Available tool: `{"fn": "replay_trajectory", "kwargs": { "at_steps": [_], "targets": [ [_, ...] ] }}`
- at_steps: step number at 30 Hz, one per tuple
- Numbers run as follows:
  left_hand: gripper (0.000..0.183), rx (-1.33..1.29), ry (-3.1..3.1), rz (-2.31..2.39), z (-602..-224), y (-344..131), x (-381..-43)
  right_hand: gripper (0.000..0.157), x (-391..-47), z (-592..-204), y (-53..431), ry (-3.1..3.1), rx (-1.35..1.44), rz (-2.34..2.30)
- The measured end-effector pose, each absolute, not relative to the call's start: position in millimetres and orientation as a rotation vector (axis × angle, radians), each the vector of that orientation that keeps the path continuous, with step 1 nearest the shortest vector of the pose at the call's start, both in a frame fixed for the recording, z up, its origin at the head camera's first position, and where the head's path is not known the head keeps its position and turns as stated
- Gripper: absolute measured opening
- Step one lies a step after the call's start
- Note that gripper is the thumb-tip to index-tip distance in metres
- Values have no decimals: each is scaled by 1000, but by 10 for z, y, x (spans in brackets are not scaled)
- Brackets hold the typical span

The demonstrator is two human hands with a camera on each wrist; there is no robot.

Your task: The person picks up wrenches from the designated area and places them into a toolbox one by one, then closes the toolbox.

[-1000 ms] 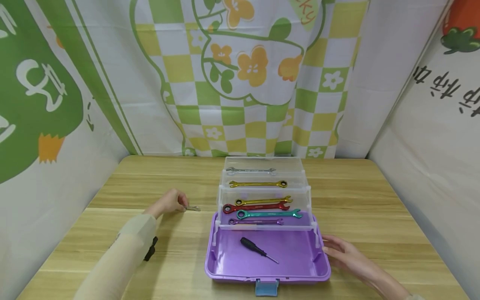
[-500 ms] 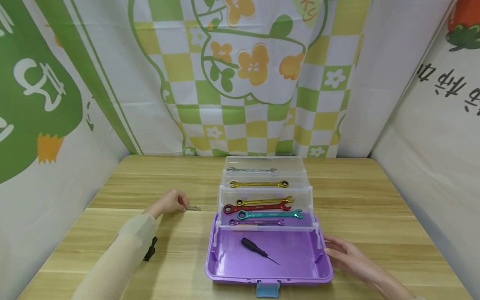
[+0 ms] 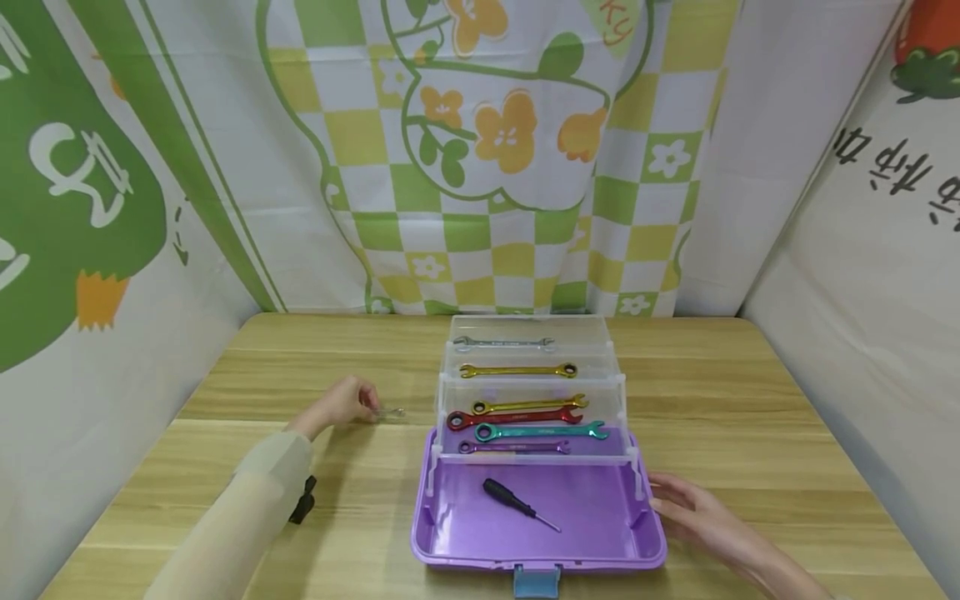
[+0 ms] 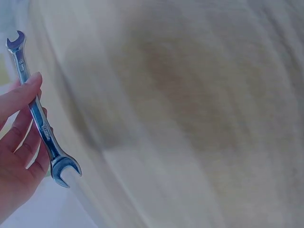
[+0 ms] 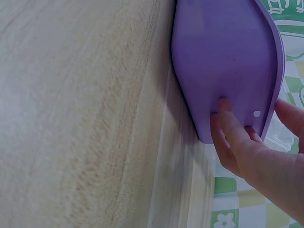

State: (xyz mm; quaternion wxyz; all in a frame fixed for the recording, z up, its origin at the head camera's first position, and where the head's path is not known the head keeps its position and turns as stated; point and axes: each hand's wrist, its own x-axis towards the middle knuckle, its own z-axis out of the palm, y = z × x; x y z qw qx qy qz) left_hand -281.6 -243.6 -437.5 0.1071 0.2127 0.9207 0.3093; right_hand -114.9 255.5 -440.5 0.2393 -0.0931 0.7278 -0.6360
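My left hand (image 3: 347, 402) pinches a silver double open-end wrench (image 4: 42, 121) between thumb and fingers, left of the toolbox. One open end of the wrench points up and the other down in the left wrist view. My right hand (image 3: 693, 508) touches the right side of the purple toolbox (image 3: 540, 557), its fingers (image 5: 228, 121) fairly straight against the outer wall. Inside the toolbox bottom lies a black-handled screwdriver (image 3: 517, 502). Clear trays (image 3: 534, 457) rise behind it, holding a purple wrench (image 3: 514, 447), a teal wrench (image 3: 542, 432) and a red wrench (image 3: 517, 417).
Higher in the trays are two gold wrenches, one gold wrench (image 3: 517, 371) above the other, and a silver wrench (image 3: 504, 342). A blue latch (image 3: 536, 581) hangs at the toolbox front. The wooden table (image 3: 750, 417) meets a patterned curtain (image 3: 487, 250) at the back.
The silver wrench in my left hand has tilted slightly and its free end has come up a little. My right hand stays on the toolbox side.
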Motion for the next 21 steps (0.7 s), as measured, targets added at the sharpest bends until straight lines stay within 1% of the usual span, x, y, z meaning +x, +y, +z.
{"fn": "replay_trajectory", "kwargs": {
  "at_steps": [9,21],
  "targets": [
    [4,621,2745,1018,-4106,-2341,-2800,64,-1142,-4403,2557,1982,-272,-1738],
    [6,660,2812,1155,-3718,-2174,-2779,60,-1152,-4433,2570,1956,-339,-1777]
  ]
}}
